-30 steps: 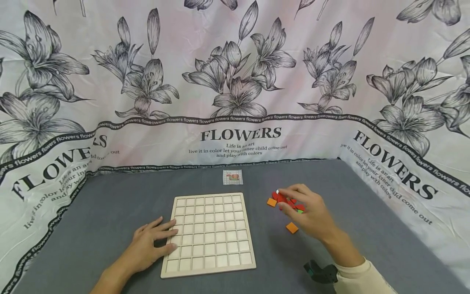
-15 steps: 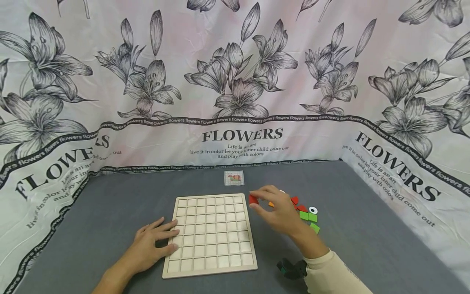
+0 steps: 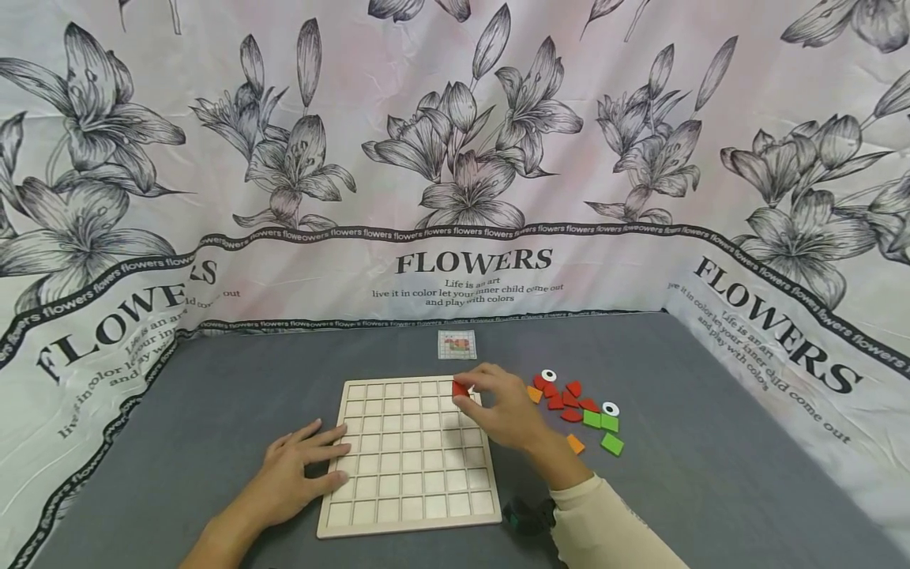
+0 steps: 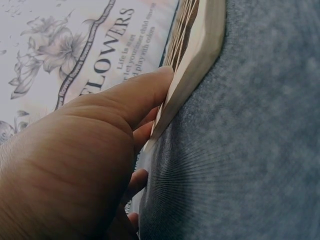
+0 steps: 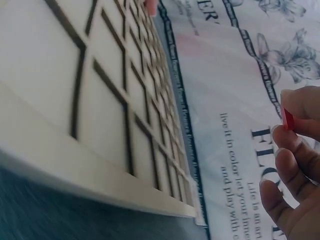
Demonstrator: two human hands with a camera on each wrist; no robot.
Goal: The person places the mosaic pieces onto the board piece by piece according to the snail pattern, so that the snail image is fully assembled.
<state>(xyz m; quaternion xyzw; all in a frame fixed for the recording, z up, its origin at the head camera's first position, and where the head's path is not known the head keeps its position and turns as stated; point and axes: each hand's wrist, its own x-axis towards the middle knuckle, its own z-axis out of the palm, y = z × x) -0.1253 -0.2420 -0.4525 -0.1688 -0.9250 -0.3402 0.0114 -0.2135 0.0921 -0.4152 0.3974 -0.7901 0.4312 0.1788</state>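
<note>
A pale wooden grid board with square recesses lies on the grey cloth. My left hand rests at its left side, fingers spread, with thumb and fingertips on the rim; in the left wrist view the thumb touches the board's edge. Over the board's far right corner my right hand pinches a small red tile between thumb and index finger. The right wrist view shows that red tile edge-on in the fingertips, with the other fingers loosely bent.
Right of the board lie several red tiles, green square tiles, orange tiles and white rings with dark centres. A small picture card lies beyond the board. A flower-printed curtain encloses the grey table.
My right hand has picked a red tile from the pile and carried it left to the board's far right corner. The left hand has stayed at the board's left edge.
</note>
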